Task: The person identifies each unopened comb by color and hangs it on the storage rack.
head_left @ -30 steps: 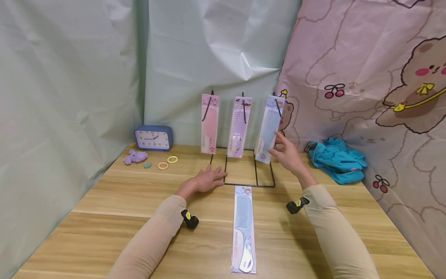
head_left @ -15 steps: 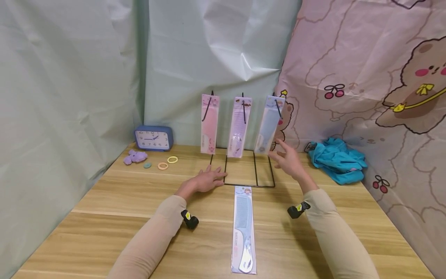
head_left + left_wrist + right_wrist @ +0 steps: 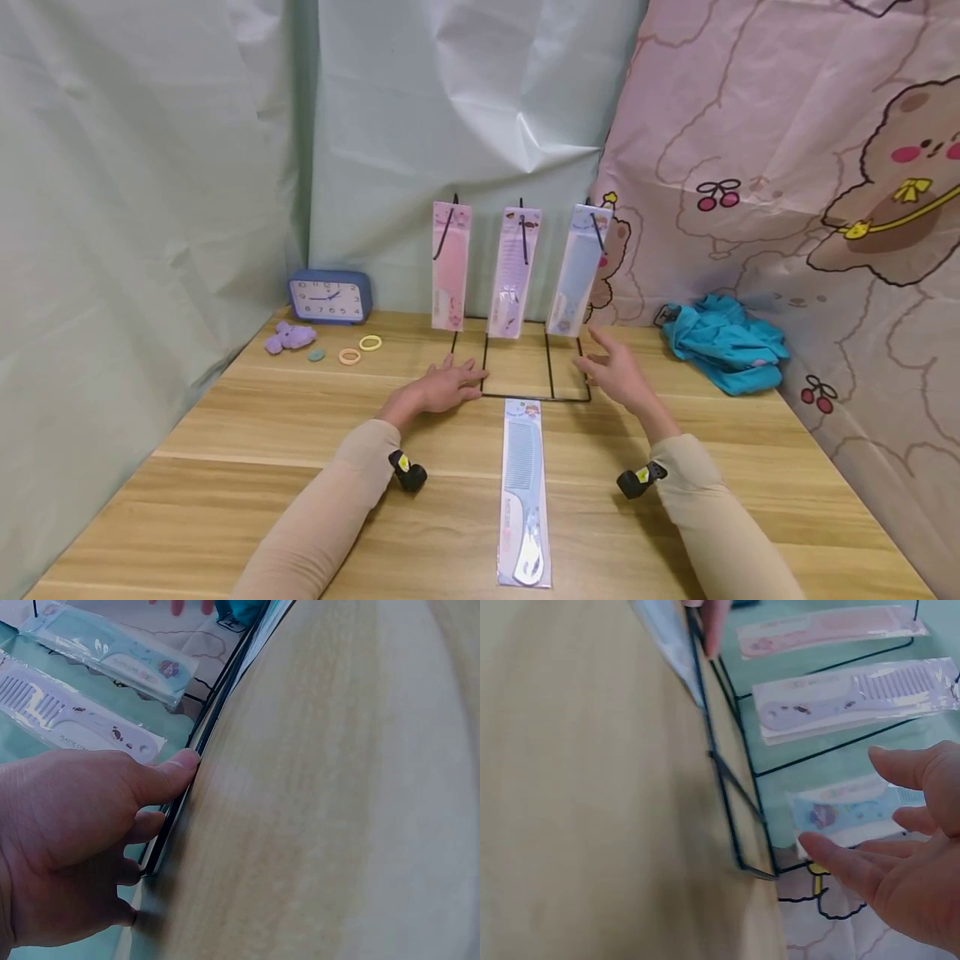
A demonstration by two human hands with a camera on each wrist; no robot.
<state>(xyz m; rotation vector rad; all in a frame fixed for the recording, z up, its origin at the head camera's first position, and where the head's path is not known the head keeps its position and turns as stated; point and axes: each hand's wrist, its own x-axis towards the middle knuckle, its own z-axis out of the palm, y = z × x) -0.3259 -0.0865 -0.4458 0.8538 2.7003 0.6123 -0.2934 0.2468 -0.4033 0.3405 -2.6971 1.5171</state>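
Note:
Three packaged combs hang from hooks on a black wire rack (image 3: 551,367): a pink comb (image 3: 450,271) on the left, a purple comb (image 3: 513,279) in the middle, a blue comb (image 3: 576,275) on the right. My left hand (image 3: 435,387) lies with spread fingers at the rack's front left corner, its thumb on the base wire in the left wrist view. Just below the hanging blue comb, my right hand (image 3: 618,375) is held with loose, parted fingers and nothing between them. A second packaged blue comb (image 3: 524,492) lies flat on the table before the rack.
On the left of the wooden table (image 3: 300,483) stand a blue clock (image 3: 330,297), a purple soft piece (image 3: 291,337) and small rings, one a yellow ring (image 3: 371,342). A crumpled teal cloth (image 3: 726,343) lies at the right, against the patterned curtain (image 3: 750,208).
My right hand has come away from the hanging blue comb and moved down towards me. That comb's lower end has shifted slightly up and left. My left hand has stayed in place.

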